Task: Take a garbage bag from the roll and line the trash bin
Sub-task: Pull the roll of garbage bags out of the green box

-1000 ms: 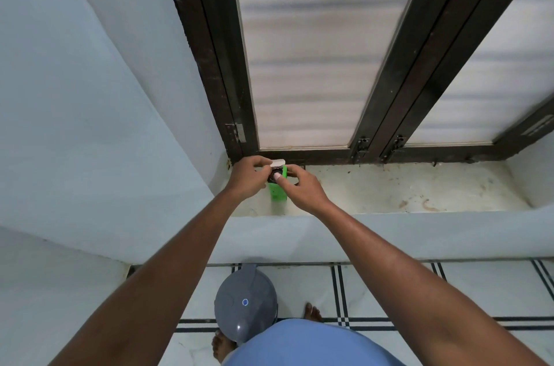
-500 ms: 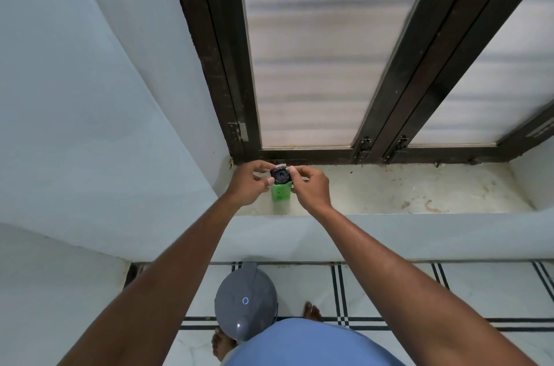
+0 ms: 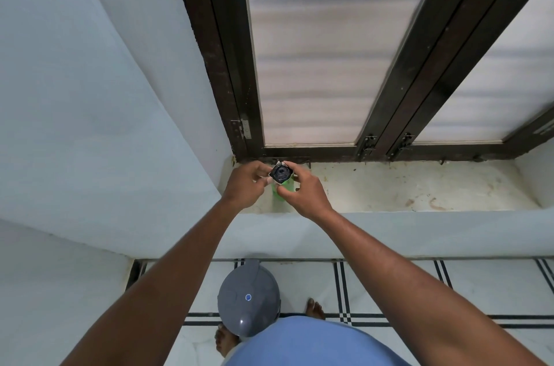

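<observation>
Garbage bag roll [image 3: 280, 173], dark, seen end-on in a torn pale wrapper, sits mid-frame over the windowsill [image 3: 419, 189], held up between both hands. Left hand [image 3: 244, 186] pinches its left side, fingers curled; right hand [image 3: 302, 190] pinches the right and lower edge. A green object [image 3: 281, 193] stands just below the roll; can't tell what it is. Trash bin [image 3: 248, 296], grey lid shut, sits on the floor at bottom centre, well apart.

Risks: no loose bag end visible, so a hard tug could rip the film or unspool several bags; the roll could slip from the fingertip pinch and knock the green object off the sill.
</observation>
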